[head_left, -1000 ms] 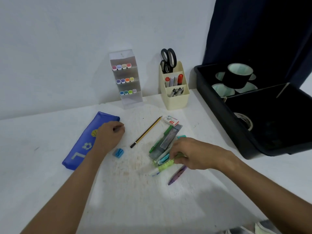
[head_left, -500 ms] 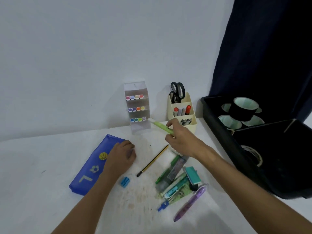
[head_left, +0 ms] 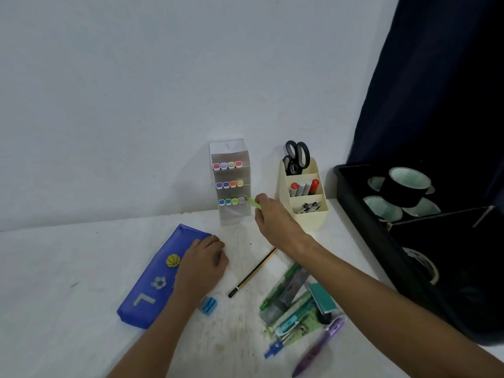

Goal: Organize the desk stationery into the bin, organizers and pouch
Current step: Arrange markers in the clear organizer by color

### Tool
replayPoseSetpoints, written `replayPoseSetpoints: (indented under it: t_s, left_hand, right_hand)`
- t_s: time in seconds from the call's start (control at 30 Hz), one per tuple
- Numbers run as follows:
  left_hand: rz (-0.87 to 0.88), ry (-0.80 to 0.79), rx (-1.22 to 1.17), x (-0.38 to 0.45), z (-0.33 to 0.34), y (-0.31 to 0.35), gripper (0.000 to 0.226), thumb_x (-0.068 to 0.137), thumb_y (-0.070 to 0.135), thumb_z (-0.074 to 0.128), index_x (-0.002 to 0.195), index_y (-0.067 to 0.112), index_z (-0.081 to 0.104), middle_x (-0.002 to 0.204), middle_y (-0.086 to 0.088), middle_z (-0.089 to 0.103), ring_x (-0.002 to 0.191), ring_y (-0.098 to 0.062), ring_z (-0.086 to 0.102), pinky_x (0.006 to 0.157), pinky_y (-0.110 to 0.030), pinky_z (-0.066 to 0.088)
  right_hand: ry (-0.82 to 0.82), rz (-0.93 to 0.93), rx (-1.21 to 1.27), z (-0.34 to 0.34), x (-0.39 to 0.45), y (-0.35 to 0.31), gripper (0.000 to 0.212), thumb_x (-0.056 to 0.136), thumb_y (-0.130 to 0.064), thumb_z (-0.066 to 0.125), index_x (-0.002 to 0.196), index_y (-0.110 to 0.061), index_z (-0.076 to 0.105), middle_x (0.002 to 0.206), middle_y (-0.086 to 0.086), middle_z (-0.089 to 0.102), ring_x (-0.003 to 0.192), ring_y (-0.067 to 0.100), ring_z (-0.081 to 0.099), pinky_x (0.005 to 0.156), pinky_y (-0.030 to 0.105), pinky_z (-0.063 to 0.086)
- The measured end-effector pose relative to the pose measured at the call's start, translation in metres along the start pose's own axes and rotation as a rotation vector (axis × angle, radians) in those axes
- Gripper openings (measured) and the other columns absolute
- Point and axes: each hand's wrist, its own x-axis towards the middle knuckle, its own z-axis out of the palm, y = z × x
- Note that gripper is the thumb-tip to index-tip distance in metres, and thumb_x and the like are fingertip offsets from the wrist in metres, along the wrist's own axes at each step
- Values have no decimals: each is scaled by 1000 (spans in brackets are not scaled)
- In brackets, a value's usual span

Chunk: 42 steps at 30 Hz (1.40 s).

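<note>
My left hand (head_left: pixel 200 264) rests flat on the blue pouch (head_left: pixel 152 279). Beyond it, my right hand (head_left: pixel 275 216) pinches the green highlighter (head_left: pixel 253 202), its long axis pointing up-left, tip at the clear organizer's (head_left: pixel 231 181) bottom row.

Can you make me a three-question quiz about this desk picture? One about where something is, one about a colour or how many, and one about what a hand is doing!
1. Where are the scissors?
A. in the cream organizer
B. on the pouch
C. in the bin

2. What colour is the pouch?
A. red
B. blue
C. yellow

3. What is the right hand doing?
A. resting flat
B. holding a green marker
C. holding the pencil

Answers: 1 A, the handles poke out of its back slot. 2 B, it is blue with a ball patch. 3 B, the marker's tip is at the clear marker rack.
</note>
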Motion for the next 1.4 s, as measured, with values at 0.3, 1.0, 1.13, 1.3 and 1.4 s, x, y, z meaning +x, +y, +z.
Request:
replayPoseSetpoints:
  t_s: [0.3,1.0,1.13,1.3,1.4]
  left_hand:
    - [2,20,5,1,3,-2,44,83,40,37,103,17,69,107,8,67,89,-13,56,75,-22,46]
    - [-2,18,-11,2,5,-3,43,83,38,38,101,16,70,107,6,67,85,-14,56,73,-26,49]
    - [-9,17,-12,2,4,-3,42,83,39,38,101,17,70,107,8,67,85,-13,55,73,-24,47]
    - [-7,11,-5,2,2,-3,46,83,41,36,103,17,70,109,7,67,89,-12,56,77,-22,45]
    - [-25,-1,-20,3,0,-1,35,87,34,46,105,16,70,112,5,67,95,-14,57,81,-25,45]
  right_hand:
    - [-84,79,76,5,40,-9,28,96,-23,54,119,-8,59,109,12,65,90,26,62,72,26,42]
    - [-147,16,-279,18,60,1,24,99,-19,49,120,-14,59,108,10,66,89,27,66,74,31,50]
    - [-185,5,-249,14,56,0,28,99,-22,47,125,-15,54,113,11,65,92,28,65,75,31,50]
    - [-139,-44,-87,3,38,-5,39,96,-17,47,135,-21,46,105,11,66,70,18,54,65,23,43]
    - [-70,-47,39,2,21,-9,40,95,-14,48,135,-19,47,96,12,69,64,15,52,64,24,46]
